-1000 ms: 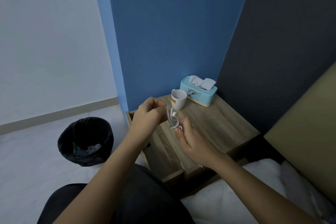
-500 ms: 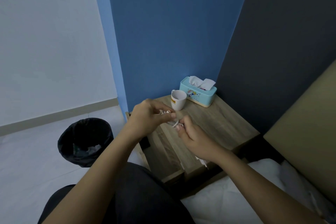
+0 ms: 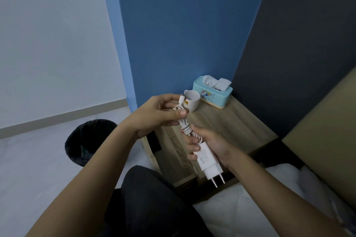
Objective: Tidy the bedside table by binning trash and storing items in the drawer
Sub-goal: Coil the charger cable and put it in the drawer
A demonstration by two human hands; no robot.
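A white charger (image 3: 208,165) with two plug pins pointing down-right lies in my right hand (image 3: 210,144), which is closed around its upper end. Its white cable (image 3: 185,126) is wound into a tight bundle running up-left from the charger. My left hand (image 3: 159,114) pinches the far end of that bundle, and the cable's small connector sticks up beside my fingers. Both hands hover over the front left part of the wooden bedside table (image 3: 231,127). The drawer (image 3: 152,140) below shows as a dark gap on the left side.
A white mug (image 3: 191,100) and a light blue tissue box (image 3: 212,92) stand at the table's back by the blue wall. A black lined bin (image 3: 86,140) sits on the floor to the left. A white bed (image 3: 260,204) and beige headboard (image 3: 323,136) are on the right.
The hands have drawn apart and my right hand has turned, so the charger body and its pins now show. The cable bundle is stretched out between both hands.
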